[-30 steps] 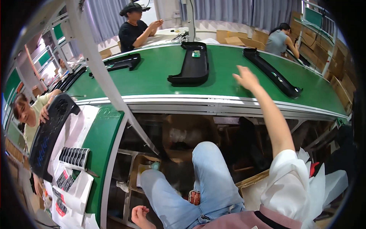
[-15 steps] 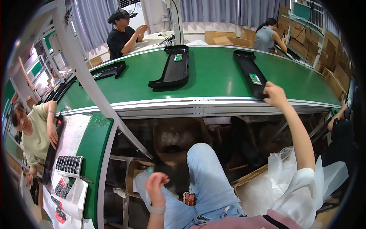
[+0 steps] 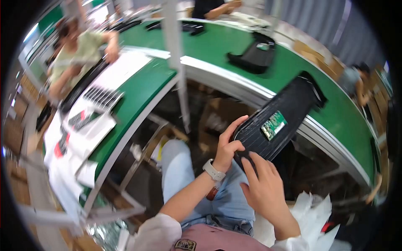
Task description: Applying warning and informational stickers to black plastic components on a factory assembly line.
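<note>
Left hand [image 3: 226, 154]: gripping black shell [image 3: 293, 106] | right hand [image 3: 266, 187]: palm down, outstretched

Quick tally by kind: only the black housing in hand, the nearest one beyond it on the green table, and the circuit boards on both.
Black housings: 2 (held housing, table housing)
Green circuit boards: 2 (held board, table board)
Total: 4

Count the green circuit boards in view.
2: one board on the black shell the left hand grips, another board on the next shell on the green worktop; more may be hidden.
</note>
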Tool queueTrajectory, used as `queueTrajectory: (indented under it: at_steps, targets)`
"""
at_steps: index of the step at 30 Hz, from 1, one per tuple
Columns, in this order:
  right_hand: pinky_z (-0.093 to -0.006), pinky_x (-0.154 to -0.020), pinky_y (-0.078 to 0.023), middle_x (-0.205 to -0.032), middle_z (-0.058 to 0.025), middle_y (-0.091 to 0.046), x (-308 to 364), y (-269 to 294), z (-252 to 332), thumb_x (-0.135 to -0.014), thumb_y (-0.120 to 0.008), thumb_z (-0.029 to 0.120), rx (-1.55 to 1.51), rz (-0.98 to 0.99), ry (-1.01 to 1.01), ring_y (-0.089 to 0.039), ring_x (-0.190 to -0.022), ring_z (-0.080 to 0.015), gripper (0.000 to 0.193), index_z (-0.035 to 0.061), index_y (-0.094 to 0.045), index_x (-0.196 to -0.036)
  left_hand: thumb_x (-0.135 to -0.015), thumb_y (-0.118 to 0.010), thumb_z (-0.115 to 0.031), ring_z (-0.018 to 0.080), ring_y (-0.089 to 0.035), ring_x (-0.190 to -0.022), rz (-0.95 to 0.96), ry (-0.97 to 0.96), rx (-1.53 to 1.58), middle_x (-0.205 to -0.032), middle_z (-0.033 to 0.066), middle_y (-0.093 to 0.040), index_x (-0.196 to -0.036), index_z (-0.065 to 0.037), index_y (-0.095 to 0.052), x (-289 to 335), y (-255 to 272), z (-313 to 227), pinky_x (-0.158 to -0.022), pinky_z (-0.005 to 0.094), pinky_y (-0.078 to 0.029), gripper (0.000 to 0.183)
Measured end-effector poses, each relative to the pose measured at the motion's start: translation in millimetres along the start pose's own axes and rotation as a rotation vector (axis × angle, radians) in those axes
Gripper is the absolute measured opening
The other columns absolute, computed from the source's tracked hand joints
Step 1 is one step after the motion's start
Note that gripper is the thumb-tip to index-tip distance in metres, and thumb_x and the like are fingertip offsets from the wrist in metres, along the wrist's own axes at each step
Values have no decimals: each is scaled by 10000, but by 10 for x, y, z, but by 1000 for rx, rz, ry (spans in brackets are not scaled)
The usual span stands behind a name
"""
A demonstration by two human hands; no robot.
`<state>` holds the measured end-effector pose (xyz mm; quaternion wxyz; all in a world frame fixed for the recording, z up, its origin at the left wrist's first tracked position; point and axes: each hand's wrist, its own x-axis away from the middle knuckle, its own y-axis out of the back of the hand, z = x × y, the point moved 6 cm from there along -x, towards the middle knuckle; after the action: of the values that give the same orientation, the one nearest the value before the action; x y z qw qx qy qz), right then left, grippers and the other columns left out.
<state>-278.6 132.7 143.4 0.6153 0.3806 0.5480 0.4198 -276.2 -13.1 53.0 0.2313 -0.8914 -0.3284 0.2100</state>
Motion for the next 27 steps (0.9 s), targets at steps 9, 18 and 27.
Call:
queueTrajectory:
  at_steps: [9,18,27]
  targets:
    - [-356,-553,-497,-799,-96,-632,-225,453,634,-559,-770,21,-355,62,478,-639,-650,-272,295,48,-674,-836,-503,-545,-240,282,-513,-1277,-125,211,53,-1382,189,-533,-1390,56,-469,1646,2227,-599,-1135,338,-336,938]
    - [-385,-560,-504,-823,-76,-611,-1768,-801,1704,-761,-701,36,-612,74,866,-638,-693,-288,195,67,-625,-938,-702,-632,-165,219,-600,-1065,-393,193,-866,-1165,94,-644,-1117,-60,-705,2509,2717,-549,-984,329,-430,435]
    - [-365,-836,-522,-1080,-215,-652,-3069,-1854,3415,-823,-717,231,-964,291,363,-660,-941,-308,570,-12,-520,-1299,-815,-668,-22,264,-642,-878,-560,-243,-1188,-921,96,-655,-932,-34,-691,2620,1835,-1588,-797,335,-521,120]
